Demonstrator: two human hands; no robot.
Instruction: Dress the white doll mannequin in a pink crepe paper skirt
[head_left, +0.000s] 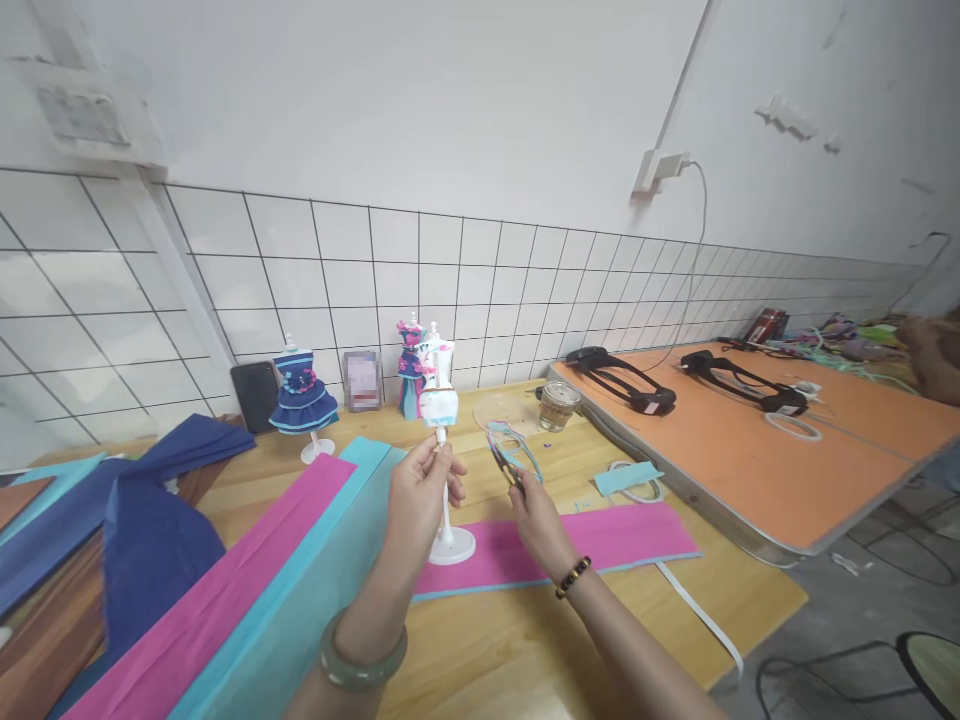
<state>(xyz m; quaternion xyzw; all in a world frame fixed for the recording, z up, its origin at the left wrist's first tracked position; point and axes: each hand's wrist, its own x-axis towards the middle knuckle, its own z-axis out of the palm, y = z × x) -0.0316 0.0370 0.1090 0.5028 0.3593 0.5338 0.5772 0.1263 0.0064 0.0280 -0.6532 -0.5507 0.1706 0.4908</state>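
My left hand (424, 490) is closed around the stem of a small white doll dress form (439, 405), which stands upright on its round base (452, 545). A white piece with light blue trim is wrapped about the form's lower body. In my right hand (541, 525) is a dark pair of scissors (505, 465), pointing up and to the left, apart from the form. Most of the scissors' handle is hidden by my fingers. Under the base and my right hand lies a folded pink cloth strip (615, 533) with a blue edge.
Dressed doll forms stand behind, one in a blue dress (304, 395). A phone (255, 397) leans on the wall. Pink and teal cloth (300, 560) and navy cloth (161, 520) lie left. A glass (559, 405) stands right, before an orange table (750, 440) with black headsets (626, 380).
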